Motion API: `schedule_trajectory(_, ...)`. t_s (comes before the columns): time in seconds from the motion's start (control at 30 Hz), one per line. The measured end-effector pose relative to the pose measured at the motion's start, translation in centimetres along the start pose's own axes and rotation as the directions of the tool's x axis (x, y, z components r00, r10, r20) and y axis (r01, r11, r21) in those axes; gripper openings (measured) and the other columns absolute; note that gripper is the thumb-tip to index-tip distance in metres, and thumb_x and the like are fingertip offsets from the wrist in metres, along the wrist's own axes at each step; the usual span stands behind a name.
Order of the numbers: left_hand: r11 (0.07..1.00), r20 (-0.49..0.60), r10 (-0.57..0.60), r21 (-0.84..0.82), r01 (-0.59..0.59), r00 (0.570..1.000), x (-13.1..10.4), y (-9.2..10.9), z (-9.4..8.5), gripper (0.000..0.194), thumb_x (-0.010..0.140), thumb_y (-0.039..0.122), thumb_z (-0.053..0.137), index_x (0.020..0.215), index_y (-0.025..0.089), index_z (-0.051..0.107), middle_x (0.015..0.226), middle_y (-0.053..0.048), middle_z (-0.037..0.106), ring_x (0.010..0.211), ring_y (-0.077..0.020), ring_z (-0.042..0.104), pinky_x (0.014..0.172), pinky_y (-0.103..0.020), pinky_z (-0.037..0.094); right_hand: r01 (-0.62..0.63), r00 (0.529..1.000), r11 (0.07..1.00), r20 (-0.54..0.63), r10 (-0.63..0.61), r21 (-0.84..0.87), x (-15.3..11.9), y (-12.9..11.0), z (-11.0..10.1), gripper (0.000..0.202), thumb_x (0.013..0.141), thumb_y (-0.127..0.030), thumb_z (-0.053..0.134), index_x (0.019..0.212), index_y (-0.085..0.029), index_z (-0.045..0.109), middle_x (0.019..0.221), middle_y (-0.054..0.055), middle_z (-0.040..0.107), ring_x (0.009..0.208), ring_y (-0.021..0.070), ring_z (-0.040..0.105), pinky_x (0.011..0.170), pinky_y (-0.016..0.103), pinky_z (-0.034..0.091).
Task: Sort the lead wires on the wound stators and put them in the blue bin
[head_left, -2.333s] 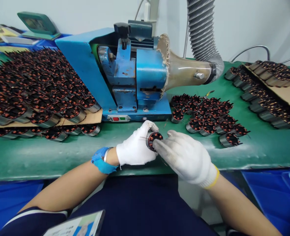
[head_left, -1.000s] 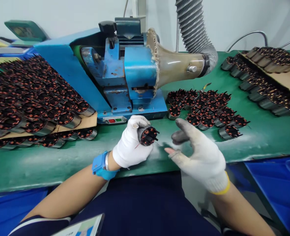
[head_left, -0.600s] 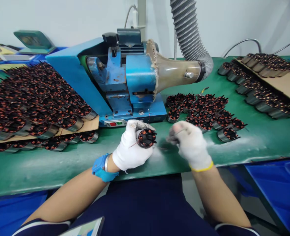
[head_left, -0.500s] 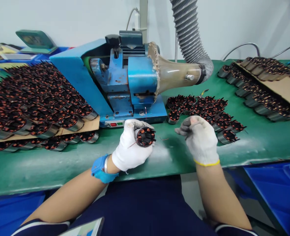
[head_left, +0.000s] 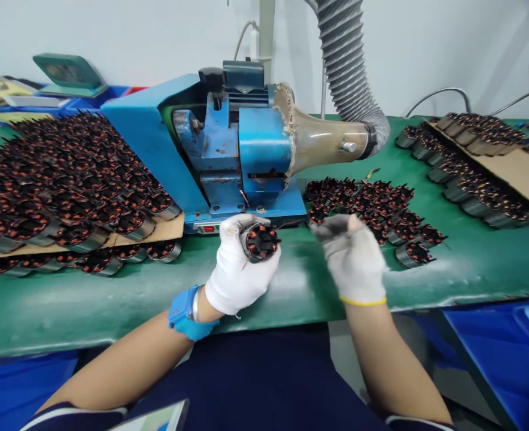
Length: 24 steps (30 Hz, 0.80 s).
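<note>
In the head view my left hand (head_left: 242, 269), in a white glove, is closed around a motor stator (head_left: 261, 242). The stator's open face with black insulation and copper windings points up toward me. Thin wire ends stick out from it, one of them toward the right. Right of it, my gloved right hand (head_left: 352, 254) hovers over the bench, fingers curled in against the thumb and smeared by motion. Whether something small is between those fingertips is hidden. Just behind my right hand stands a loose group of stators (head_left: 376, 206).
A blue machine (head_left: 264, 140) with a clear funnel (head_left: 322, 137) and grey hose (head_left: 347, 66) stands behind my hands. Many stators (head_left: 67, 179) fill a cardboard sheet (head_left: 170, 226) at left, with more beneath. Further stators (head_left: 462, 179) stand at far right on the green bench (head_left: 480, 257).
My right hand has moved left, closer to the stator. My left hand has turned the stator slightly and shifted it a little left and up. The view has shifted slightly.
</note>
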State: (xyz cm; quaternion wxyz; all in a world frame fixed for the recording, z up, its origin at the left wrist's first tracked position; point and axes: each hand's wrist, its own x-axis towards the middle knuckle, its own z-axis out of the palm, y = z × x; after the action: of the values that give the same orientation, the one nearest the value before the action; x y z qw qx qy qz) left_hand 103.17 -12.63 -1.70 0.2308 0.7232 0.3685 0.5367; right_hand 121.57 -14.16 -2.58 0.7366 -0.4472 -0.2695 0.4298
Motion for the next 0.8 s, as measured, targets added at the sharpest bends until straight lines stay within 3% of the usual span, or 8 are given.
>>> schedule_trajectory(0.1,0.988,0.056,0.033,0.147,-0.041,0.998,0.0,0.1,-0.1,0.07,0.075,0.024,0.072,0.134,0.018,0.033,0.126,-0.014,0.053,0.116,-0.0253,0.058,0.101,-0.044,0.049,-0.076,0.979,0.991,0.182,0.095,-0.109,-2.5,1.4,3.0,0.038,0.078,-0.048,0.065,0.103,-0.018,0.065,0.103,0.008,0.069,0.091,0.0195,0.066,0.087,0.037,0.054)
schedule_trajectory(0.2,0.981,0.084,0.054,0.18,-0.069,0.995,-0.1,-0.3,-0.1,0.061,0.078,0.027,0.071,0.129,0.018,0.04,0.122,-0.013,0.053,0.114,-0.0241,0.058,0.099,-0.041,0.05,-0.134,0.974,0.99,0.176,0.14,-0.041,-3.5,2.0,6.2,0.03,0.08,-0.042,0.064,0.098,-0.019,0.066,0.091,0.005,0.071,0.081,0.0162,0.065,0.079,0.031,0.055)
schedule_trajectory(0.27,0.978,0.072,0.094,0.178,-0.105,0.993,-0.2,-0.6,0.0,0.054,0.077,0.027,0.071,0.122,0.019,0.043,0.114,-0.01,0.055,0.107,-0.0218,0.06,0.095,-0.039,0.052,-0.148,0.974,0.988,0.167,0.152,-0.034,-2.7,1.7,7.3,0.022,0.079,-0.037,0.065,0.088,-0.018,0.067,0.079,0.002,0.069,0.071,0.0133,0.063,0.072,0.027,0.054)
schedule_trajectory(0.37,0.967,0.07,0.13,0.212,-0.142,0.989,-0.3,-0.8,0.2,0.053,0.074,0.029,0.073,0.118,0.02,0.044,0.11,-0.008,0.054,0.103,-0.0208,0.06,0.092,-0.038,0.053,-0.118,0.982,0.992,0.154,0.109,0.044,-0.1,0.7,7.3,0.017,0.074,-0.034,0.067,0.079,-0.018,0.064,0.074,0.0,0.068,0.07,0.0128,0.062,0.075,0.03,0.054)
schedule_trajectory(0.47,0.959,0.059,0.1,0.259,-0.112,0.993,-0.5,-0.7,0.3,0.056,0.072,0.031,0.075,0.117,0.02,0.044,0.111,-0.008,0.053,0.101,-0.0202,0.06,0.091,-0.037,0.053,-0.072,0.997,0.977,0.03,0.067,0.201,1.3,0.3,6.5,0.017,0.073,-0.038,0.063,0.073,-0.022,0.057,0.075,-0.001,0.065,0.08,0.015,0.064,0.08,0.035,0.055)
schedule_trajectory(0.57,0.947,0.026,0.107,0.301,-0.11,0.994,-0.4,-0.7,0.1,0.057,0.07,0.028,0.075,0.118,0.021,0.044,0.11,-0.007,0.052,0.099,-0.0196,0.061,0.09,-0.036,0.053,-0.123,0.991,0.99,0.064,0.118,0.073,0.3,0.8,6.2,0.025,0.077,-0.046,0.061,0.08,-0.022,0.062,0.084,0.001,0.068,0.085,0.0159,0.065,0.078,0.033,0.055)
schedule_trajectory(0.67,0.938,0.078,0.127,0.315,-0.145,0.989,-0.3,-0.7,0.0,0.058,0.068,0.022,0.074,0.117,0.021,0.044,0.111,-0.007,0.052,0.098,-0.0201,0.062,0.087,-0.035,0.054,-0.16,0.967,0.983,0.186,0.175,-0.091,-1.1,1.2,6.7,0.024,0.074,-0.039,0.07,0.084,-0.018,0.069,0.08,0.002,0.07,0.071,0.0125,0.063,0.07,0.027,0.053)
schedule_trajectory(0.8,0.937,0.096,0.099,0.326,-0.125,0.99,-0.2,-0.6,0.0,0.057,0.069,0.024,0.074,0.117,0.021,0.043,0.112,-0.007,0.052,0.096,-0.0191,0.063,0.086,-0.034,0.054,-0.142,0.982,0.989,0.13,0.135,0.045,0.6,0.4,6.6,0.015,0.069,-0.03,0.071,0.074,-0.016,0.066,0.071,0.001,0.069,0.065,0.0116,0.061,0.07,0.029,0.054)
